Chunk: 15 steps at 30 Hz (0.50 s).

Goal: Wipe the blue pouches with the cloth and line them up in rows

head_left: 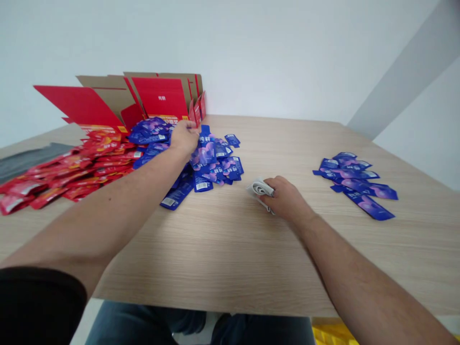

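Observation:
My left hand reaches over a heap of blue and purple packets left of centre. Its fingers are closed at the edge of one blue packet, which tilts up above the others; the exact contact is partly hidden. In my right hand, resting low over the middle of the table, is a folded white cloth, gripped between thumb and fingers with its rolled end facing left.
Red packets lie heaped on the left, beside dark grey fabric. Open red cardboard boxes stand behind the heaps. On the right, several blue packets overlap in a row. Something yellow shows below the table's front edge.

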Each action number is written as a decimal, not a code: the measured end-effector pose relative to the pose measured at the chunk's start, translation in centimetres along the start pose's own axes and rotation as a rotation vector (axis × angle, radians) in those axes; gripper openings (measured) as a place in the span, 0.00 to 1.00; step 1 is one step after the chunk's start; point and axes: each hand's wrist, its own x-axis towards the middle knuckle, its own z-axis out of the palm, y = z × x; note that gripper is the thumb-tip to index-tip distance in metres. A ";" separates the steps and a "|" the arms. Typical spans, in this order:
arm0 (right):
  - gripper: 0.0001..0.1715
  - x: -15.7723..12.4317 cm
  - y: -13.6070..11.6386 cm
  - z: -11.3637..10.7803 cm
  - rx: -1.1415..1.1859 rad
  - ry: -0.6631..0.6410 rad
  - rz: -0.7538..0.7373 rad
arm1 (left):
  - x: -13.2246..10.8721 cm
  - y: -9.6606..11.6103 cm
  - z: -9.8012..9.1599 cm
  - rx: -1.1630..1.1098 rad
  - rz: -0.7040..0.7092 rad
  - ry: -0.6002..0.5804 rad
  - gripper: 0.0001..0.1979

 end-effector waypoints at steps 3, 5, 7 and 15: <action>0.07 0.0 -0.1 -0.1 0.009 -0.005 -0.001 | 0.3 0.1 -0.5 -0.004 0.086 0.100 0.18; 0.07 0.1 -0.2 -0.2 0.018 -0.014 -0.021 | -1.5 -0.1 -0.6 -0.028 0.117 0.120 0.19; 0.07 0.1 -0.2 -0.2 0.023 -0.022 -0.041 | -4.7 -0.2 -0.5 -0.057 0.133 0.088 0.17; 0.06 0.2 -0.5 -0.4 0.027 -0.023 -0.027 | -18.1 0.9 -0.1 -0.119 0.042 -0.525 0.16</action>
